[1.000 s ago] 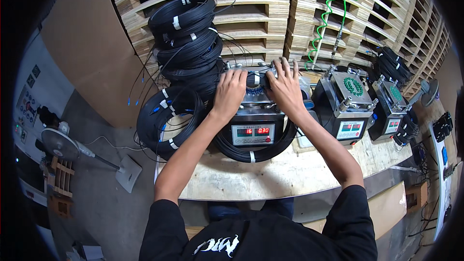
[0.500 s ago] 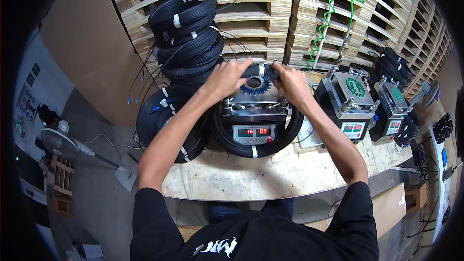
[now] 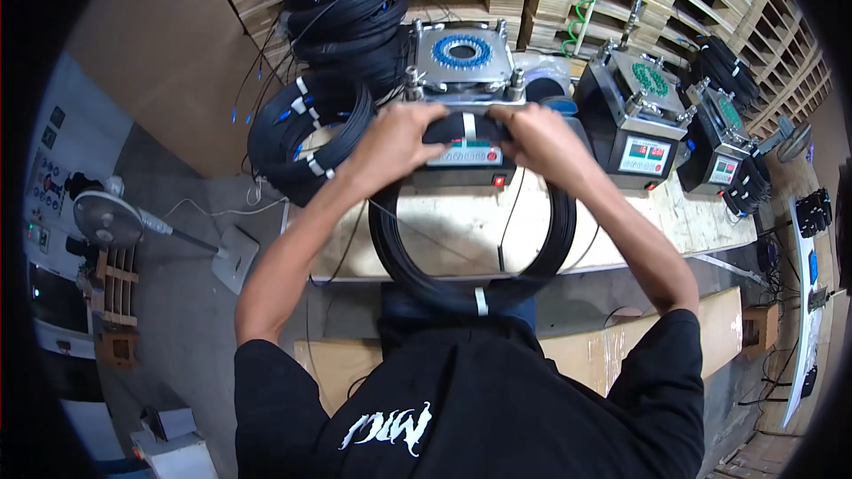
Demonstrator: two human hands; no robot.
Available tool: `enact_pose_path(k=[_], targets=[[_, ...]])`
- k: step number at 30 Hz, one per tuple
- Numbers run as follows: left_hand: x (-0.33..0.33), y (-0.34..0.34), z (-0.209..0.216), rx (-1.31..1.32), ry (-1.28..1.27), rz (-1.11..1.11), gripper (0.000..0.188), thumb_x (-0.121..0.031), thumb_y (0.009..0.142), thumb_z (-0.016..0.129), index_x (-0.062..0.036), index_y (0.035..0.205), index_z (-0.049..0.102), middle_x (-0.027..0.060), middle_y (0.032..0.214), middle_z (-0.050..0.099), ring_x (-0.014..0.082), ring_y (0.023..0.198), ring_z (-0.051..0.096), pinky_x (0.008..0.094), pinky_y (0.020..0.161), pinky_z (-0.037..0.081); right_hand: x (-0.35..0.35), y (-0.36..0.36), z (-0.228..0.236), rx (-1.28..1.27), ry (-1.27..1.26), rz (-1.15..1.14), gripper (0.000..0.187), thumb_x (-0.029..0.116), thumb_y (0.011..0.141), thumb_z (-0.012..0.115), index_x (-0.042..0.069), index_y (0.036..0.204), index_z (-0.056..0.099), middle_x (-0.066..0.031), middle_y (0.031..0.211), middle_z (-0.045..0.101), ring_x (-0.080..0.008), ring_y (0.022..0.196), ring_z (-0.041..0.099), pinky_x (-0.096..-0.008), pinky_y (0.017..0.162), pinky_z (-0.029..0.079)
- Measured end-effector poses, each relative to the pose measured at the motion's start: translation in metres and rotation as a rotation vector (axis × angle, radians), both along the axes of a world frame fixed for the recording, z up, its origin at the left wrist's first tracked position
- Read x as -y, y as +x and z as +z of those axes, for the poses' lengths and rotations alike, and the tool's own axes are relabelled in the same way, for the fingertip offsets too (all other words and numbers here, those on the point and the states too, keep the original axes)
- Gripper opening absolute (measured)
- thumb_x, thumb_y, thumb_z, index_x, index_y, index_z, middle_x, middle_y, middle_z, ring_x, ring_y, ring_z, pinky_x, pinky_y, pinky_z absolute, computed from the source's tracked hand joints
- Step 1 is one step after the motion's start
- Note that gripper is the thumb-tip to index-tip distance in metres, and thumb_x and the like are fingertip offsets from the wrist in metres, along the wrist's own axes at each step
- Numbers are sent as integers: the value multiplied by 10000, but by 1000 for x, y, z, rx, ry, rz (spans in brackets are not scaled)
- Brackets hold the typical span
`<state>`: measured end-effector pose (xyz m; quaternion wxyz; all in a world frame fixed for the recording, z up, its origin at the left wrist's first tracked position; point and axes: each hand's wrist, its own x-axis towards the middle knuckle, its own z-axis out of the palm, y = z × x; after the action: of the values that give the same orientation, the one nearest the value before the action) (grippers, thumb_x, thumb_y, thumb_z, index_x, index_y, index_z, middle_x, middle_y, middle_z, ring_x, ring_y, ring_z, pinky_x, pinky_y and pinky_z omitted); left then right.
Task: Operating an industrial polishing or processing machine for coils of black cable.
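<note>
My left hand (image 3: 395,144) and my right hand (image 3: 543,140) are closed on the far side of a big coil of black cable (image 3: 563,229). White tape binds the coil at its far and near sides, and loose cable ends hang from it. Its near side reaches past the table edge, close to my body. Just beyond my hands stands a polishing machine (image 3: 435,86) with a metal top plate. A ring of blue connectors (image 3: 462,36) sits on that plate. The coil's far side partly covers the machine's lit front display.
More black cable coils (image 3: 342,27) are stacked at the back left, with another coil (image 3: 355,129) in front. Two similar machines with green rings (image 3: 650,80) stand on the right. The wooden table (image 3: 426,248) has pallets behind it. A fan (image 3: 111,217) stands at left.
The coil, which was around the machine, has come up off it and toward my body, both hands still gripping it. The machine's blue-ringed top plate is now uncovered.
</note>
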<state>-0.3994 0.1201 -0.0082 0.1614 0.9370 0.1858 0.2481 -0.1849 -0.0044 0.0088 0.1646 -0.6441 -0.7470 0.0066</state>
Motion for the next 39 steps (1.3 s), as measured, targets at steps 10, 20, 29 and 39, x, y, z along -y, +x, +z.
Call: enact_pose_path(k=[10,20,29,39], targets=[[20,-22,-172,-202,-203,-76,460,-200,696,833,3,1091,714,250,929,701,393,882,695,419,824,531,17,-26,-209,-185,-150,-107,333,125,765,753,48,1080,678,-195,1066,627,-395,972,645,-489,784,546],[15,-32,-207,-121,-412,-6,430,-117,779,771,49,1159,660,232,1051,658,390,1019,633,415,898,491,10,-53,-243,-82,111,-140,365,100,776,715,-2,1116,630,-170,990,686,-334,967,610,-408,921,465],[9,-19,-198,-177,-299,137,317,-206,888,706,-4,1079,555,227,927,669,445,909,643,488,723,512,-4,-43,-244,-202,50,-170,427,148,867,666,27,1272,607,-208,1085,658,-367,972,599,-431,873,493],[22,-27,-186,-264,-143,239,422,-272,922,656,-55,1272,566,205,1066,662,401,972,639,472,786,533,-3,-58,-233,-213,223,-275,332,180,895,653,61,1205,652,-205,1129,572,-368,965,600,-430,817,508]])
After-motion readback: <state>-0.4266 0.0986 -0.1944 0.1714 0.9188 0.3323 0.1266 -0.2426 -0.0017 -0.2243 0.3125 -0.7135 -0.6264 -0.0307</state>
